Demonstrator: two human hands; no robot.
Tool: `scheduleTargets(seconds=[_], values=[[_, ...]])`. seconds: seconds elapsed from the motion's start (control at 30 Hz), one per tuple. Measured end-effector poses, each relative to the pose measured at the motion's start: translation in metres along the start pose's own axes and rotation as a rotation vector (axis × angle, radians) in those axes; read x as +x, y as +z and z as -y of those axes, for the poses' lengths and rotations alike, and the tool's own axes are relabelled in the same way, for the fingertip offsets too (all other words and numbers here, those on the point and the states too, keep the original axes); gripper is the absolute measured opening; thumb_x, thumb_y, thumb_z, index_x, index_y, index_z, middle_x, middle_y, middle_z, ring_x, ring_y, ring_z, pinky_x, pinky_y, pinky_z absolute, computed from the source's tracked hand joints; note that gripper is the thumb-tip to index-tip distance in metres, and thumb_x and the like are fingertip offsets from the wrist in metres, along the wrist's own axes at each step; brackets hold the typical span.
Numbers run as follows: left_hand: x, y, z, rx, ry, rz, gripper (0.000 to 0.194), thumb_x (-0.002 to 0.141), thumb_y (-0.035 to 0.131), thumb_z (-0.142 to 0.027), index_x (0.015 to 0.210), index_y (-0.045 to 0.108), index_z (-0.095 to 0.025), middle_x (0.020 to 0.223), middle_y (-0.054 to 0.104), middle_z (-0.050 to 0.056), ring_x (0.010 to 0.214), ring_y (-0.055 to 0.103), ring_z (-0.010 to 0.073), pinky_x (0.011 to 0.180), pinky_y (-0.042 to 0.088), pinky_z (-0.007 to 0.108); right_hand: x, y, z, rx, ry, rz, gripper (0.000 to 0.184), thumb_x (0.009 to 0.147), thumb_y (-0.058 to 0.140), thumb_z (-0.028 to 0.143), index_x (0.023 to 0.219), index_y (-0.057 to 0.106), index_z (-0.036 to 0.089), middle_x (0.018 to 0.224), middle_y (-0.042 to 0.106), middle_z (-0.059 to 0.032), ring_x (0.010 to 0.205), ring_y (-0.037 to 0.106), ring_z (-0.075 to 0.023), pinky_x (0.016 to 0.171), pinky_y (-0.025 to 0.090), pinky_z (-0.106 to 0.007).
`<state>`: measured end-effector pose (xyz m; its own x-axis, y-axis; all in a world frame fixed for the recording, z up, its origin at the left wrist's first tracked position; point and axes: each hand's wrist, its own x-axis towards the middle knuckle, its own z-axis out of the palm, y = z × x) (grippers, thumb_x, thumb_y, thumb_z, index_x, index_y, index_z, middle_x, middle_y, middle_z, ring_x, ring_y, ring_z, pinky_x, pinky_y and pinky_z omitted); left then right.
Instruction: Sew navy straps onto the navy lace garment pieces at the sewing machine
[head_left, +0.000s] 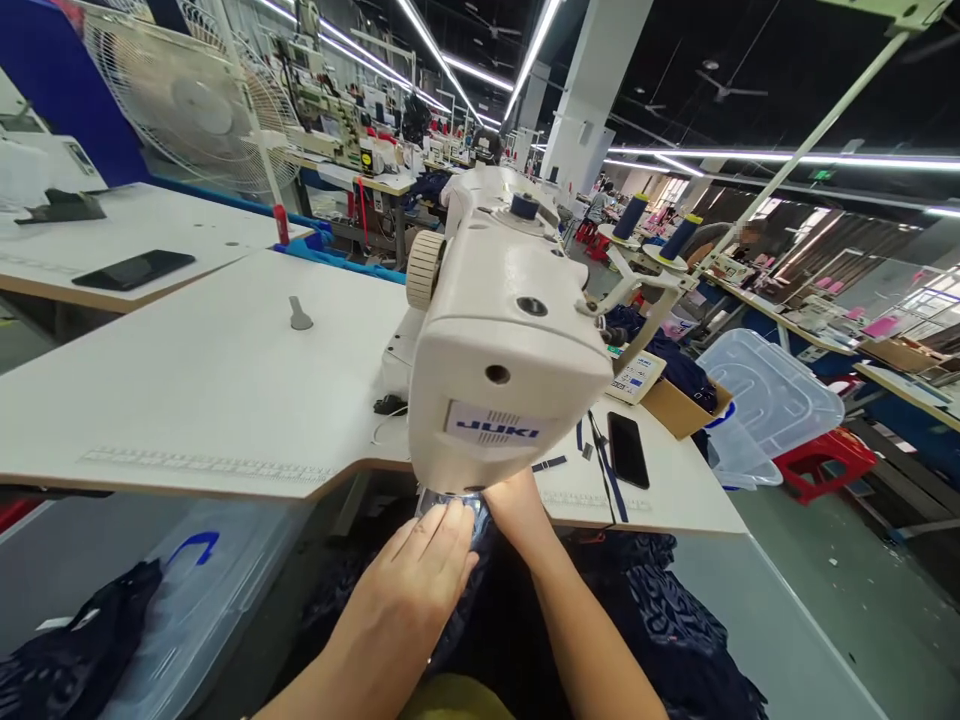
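Note:
A white JUKI sewing machine (499, 330) stands on the white table (225, 390), its head pointing at me. Dark navy lace fabric (660, 620) lies in my lap and runs up under the machine head. My left hand (424, 560) lies flat on the fabric with its fingers stretched out, just below the machine head. My right hand (517, 505) reaches under the head beside it; its fingers are hidden by the machine. Several navy thread cones (631, 215) stand on the rack behind the machine.
A black phone (628, 449) and navy strips lie on the table right of the machine. A clear plastic bin (765, 400) and a red stool (825, 460) stand at the right. Another clear bin (187, 590) with dark fabric sits at lower left. A fan (195, 100) stands at the back left.

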<state>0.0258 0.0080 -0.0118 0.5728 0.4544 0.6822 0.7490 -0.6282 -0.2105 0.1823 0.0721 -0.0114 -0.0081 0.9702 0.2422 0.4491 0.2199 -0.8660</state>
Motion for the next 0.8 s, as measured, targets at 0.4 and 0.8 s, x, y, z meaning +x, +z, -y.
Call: scheduleTargets(seconds=[0.4, 0.8], values=[[0.005, -0.003, -0.005, -0.032, -0.065, -0.004, 0.028, 0.093, 0.045, -0.017, 0.113, 0.061, -0.008, 0.108, 0.069, 0.008, 0.099, 0.061, 0.0203, 0.089, 0.04, 0.034, 0.005, -0.001, -0.002, 0.011, -0.03, 0.052, 0.015, 0.079, 0.055, 0.022, 0.08, 0.069, 0.019, 0.072, 0.068, -0.0032, 0.075, 0.062, -0.0199, 0.075, 0.05, -0.031], [-0.003, 0.002, 0.004, 0.043, 0.051, -0.034, 0.031, 0.092, 0.049, -0.025, 0.116, 0.061, -0.01, 0.112, 0.067, 0.011, 0.099, 0.06, 0.025, 0.089, 0.04, 0.038, 0.0, 0.005, 0.004, -0.004, 0.016, 0.011, 0.015, 0.079, 0.054, 0.017, 0.083, 0.068, 0.019, 0.071, 0.066, -0.0023, 0.071, 0.06, -0.0188, 0.07, 0.051, -0.03]])
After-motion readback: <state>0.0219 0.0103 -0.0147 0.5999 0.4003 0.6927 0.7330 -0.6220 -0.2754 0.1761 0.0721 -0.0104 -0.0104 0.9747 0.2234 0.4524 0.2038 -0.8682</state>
